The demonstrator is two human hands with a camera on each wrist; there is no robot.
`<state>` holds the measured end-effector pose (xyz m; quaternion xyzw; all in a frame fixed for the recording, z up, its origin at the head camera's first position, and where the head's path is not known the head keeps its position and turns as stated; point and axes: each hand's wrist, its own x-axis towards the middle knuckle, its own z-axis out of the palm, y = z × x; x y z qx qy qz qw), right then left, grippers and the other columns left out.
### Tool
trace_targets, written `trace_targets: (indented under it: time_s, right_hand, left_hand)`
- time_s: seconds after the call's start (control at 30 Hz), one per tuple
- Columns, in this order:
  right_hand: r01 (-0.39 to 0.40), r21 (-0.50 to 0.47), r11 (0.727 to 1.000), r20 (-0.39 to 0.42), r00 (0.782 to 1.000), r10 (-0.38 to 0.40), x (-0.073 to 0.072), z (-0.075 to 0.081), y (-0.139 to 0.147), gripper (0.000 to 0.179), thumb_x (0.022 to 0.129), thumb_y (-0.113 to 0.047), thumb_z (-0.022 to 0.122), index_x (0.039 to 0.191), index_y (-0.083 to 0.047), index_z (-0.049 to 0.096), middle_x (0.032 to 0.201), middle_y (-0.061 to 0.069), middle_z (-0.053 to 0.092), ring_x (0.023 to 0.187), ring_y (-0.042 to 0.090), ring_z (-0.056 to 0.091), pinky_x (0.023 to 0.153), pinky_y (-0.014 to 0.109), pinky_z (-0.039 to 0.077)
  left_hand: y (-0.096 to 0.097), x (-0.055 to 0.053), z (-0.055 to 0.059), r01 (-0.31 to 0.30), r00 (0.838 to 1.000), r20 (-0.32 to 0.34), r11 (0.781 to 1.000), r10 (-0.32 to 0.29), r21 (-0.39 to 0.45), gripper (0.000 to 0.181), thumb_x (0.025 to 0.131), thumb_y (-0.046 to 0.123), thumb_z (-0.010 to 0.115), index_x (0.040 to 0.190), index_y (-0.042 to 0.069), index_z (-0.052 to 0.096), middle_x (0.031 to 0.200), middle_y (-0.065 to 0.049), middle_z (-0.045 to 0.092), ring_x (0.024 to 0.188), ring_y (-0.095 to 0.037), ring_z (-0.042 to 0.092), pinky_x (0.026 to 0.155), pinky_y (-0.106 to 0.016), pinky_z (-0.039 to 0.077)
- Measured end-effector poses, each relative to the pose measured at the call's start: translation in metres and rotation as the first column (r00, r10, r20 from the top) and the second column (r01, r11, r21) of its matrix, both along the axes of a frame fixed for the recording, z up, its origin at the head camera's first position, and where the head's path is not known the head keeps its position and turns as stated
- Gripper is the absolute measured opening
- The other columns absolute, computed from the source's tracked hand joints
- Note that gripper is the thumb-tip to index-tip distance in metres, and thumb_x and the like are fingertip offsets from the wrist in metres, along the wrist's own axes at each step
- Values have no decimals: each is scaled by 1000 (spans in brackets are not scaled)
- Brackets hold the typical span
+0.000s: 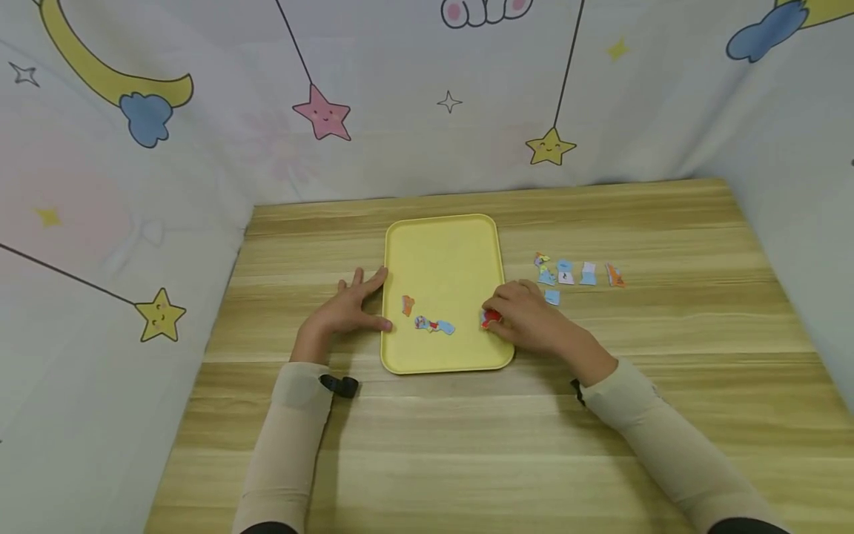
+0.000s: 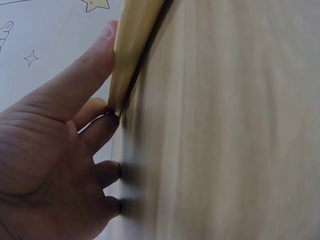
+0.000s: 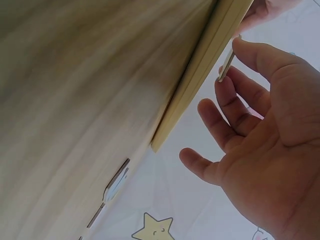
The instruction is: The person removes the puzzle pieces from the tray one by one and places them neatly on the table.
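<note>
A yellow tray (image 1: 443,252) lies on the table. My left hand (image 1: 343,308) rests at its left edge with fingers spread; in the left wrist view the thumb (image 2: 95,55) touches the rim and fingertips reach the tabletop. Between thumb and fingers, my right hand (image 1: 530,315) pinches a red and light blue puzzle piece (image 1: 491,318) over the tray's right side. The right wrist view shows the held piece (image 3: 227,65) edge-on, above the rim. Inside the tray lie a small orange piece (image 1: 408,305) and a strip of light blue and red pieces (image 1: 443,327).
Right of the tray, several loose puzzle pieces lie on the wooden table (image 1: 427,437), among them an orange one (image 1: 615,275) and a plain blue one (image 1: 551,297). A printed cloth (image 1: 414,163) hangs behind the table and along its sides.
</note>
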<state>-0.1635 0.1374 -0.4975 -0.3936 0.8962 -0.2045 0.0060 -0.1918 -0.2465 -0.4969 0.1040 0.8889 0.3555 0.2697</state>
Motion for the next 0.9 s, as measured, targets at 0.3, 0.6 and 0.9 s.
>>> trace_targets:
  time_s: [0.3, 0.6, 0.9]
  right_hand:
    - [30, -2, 1000, 3, 1000, -30, -3, 2, 9, 25, 93, -16, 81, 113, -2, 76, 101, 5, 66, 106, 31, 61, 107, 60, 40]
    - [47, 2, 999, 2, 999, -47, -3, -2, 19, 24, 93, -15, 82, 112, -3, 76, 104, 8, 67, 107, 33, 61, 105, 62, 42]
    - [99, 6, 995, 34, 994, -99, -5, -2, 34, 24, 94, -13, 79, 115, -2, 75, 104, 9, 68, 107, 34, 61, 105, 65, 41]
  left_hand:
    - [0, -2, 1, -7, 1000, 4, 1000, 7, 2, 118, 82, 41, 92, 171, 26, 15, 177, -8, -2, 151, -53, -27, 118, -76, -13]
    - [-1, 0, 0, -1, 1000, 1, 1000, 1, 7, 117, 83, 41, 91, 171, 24, 16, 176, -12, -2, 152, -53, -26, 119, -74, -13]
    - [-1, 0, -1, -7, 1000, 15, 1000, 7, -1, 116, 83, 41, 91, 171, 26, 16, 173, -21, -13, 149, -57, -27, 118, -77, -10]
